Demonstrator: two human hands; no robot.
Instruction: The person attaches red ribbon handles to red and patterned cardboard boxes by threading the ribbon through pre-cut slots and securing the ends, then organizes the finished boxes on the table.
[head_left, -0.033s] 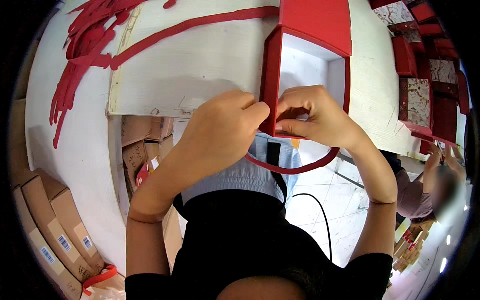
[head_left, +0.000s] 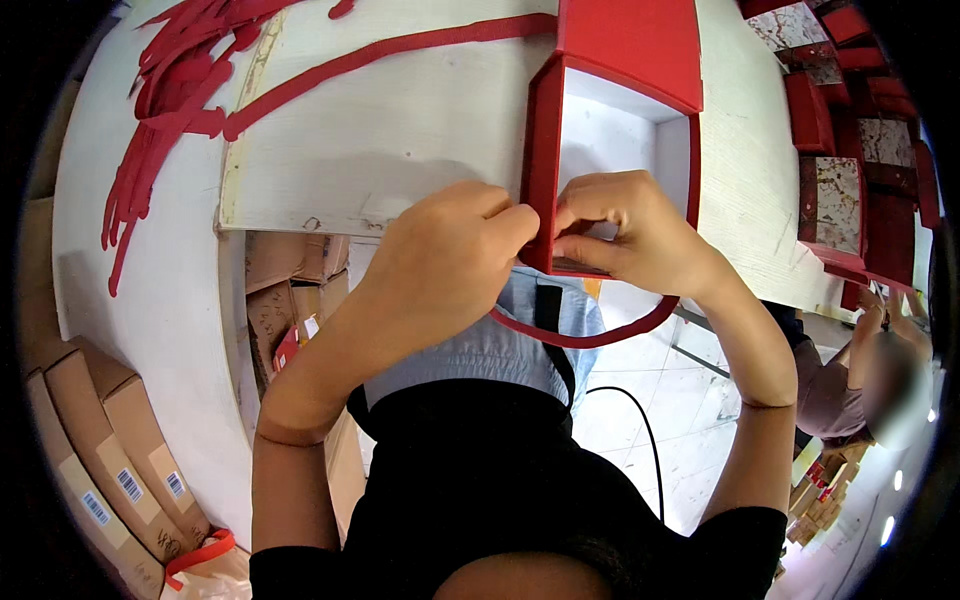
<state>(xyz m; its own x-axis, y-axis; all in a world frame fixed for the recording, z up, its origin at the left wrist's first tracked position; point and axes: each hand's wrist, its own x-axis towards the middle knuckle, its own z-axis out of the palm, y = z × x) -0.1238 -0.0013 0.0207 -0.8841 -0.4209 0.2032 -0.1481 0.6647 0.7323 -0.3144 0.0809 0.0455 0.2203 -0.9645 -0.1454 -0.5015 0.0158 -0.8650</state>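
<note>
A red box [head_left: 541,160] with a white inside stands at the table's near edge, its red lid [head_left: 630,50] folded back on the far side. Against the outside of its left wall, my left hand [head_left: 450,250] is closed, fingertips pinched near the near corner; what they hold is hidden. My right hand [head_left: 640,225] reaches into the box, thumb and forefinger bent together at the inner face of that same wall. Whatever lies between those fingertips does not show. A red ribbon [head_left: 590,340] hangs in a loop below the box, from beside my left hand to the near right corner.
Another long red ribbon [head_left: 390,48] runs leftward from the lid to a tangled heap of ribbons [head_left: 180,90]. Red patterned boxes [head_left: 838,200] are stacked at the right, where another person [head_left: 850,370] works. Brown cartons [head_left: 120,460] stand at lower left, others [head_left: 275,320] below the table.
</note>
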